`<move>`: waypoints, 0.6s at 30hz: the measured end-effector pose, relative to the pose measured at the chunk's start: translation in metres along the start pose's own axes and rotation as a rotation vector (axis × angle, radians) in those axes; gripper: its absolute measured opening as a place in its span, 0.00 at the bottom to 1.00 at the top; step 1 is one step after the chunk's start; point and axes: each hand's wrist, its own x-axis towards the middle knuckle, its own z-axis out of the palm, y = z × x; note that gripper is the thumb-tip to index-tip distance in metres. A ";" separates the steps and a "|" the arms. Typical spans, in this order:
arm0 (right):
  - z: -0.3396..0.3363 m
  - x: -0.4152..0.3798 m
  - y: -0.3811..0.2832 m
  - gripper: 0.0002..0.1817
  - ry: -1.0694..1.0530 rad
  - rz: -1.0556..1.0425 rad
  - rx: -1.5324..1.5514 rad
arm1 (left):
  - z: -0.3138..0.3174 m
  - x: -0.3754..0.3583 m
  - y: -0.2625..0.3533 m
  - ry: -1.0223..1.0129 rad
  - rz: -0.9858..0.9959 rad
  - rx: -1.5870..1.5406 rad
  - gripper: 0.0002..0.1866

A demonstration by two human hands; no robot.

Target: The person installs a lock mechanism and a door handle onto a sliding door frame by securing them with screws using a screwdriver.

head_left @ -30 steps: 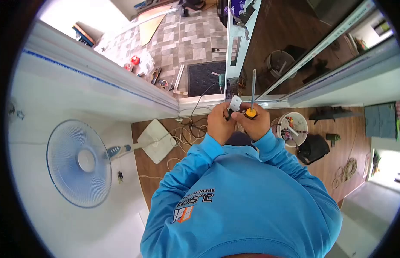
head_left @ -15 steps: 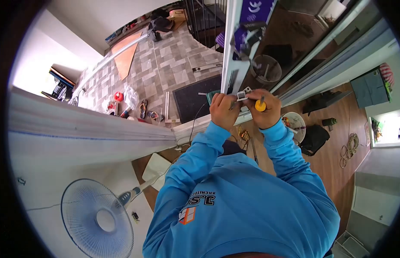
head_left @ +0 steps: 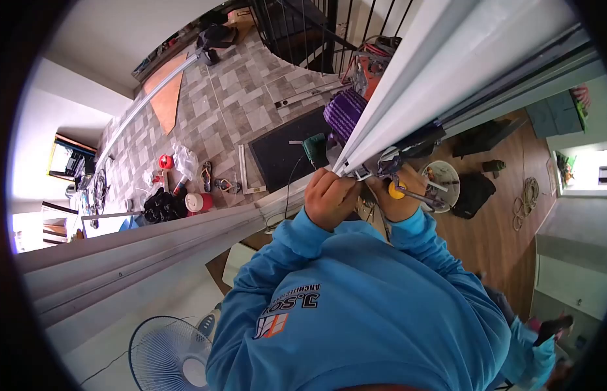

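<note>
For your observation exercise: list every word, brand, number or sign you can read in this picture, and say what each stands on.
"J.SO": large dark letters, seen upside down, on the blue sweatshirt.
Small line beside it: begins "ARCHI", the rest blurred.
Orange and white logo: no readable letters.
Nothing else is legible.

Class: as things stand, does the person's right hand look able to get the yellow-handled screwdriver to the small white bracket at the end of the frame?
Probably yes: the right hand holds the yellow-handled screwdriver right beside the white bracket, with nothing between them. The left hand grips the frame alongside.

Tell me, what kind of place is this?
Likely a home mid-renovation: a white door frame being fitted, a bucket of tools on the wood floor, and a power drill by the tiled patio.
</note>
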 end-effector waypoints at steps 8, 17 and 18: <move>0.000 -0.018 -0.006 0.17 0.106 0.070 0.008 | -0.008 0.015 -0.004 -0.053 0.081 0.002 0.15; 0.003 -0.052 -0.007 0.15 0.240 0.172 0.052 | -0.011 0.030 -0.011 -0.059 -0.139 0.072 0.23; 0.004 -0.054 -0.006 0.15 0.220 0.171 0.035 | -0.015 0.037 -0.009 -0.145 -0.183 0.096 0.22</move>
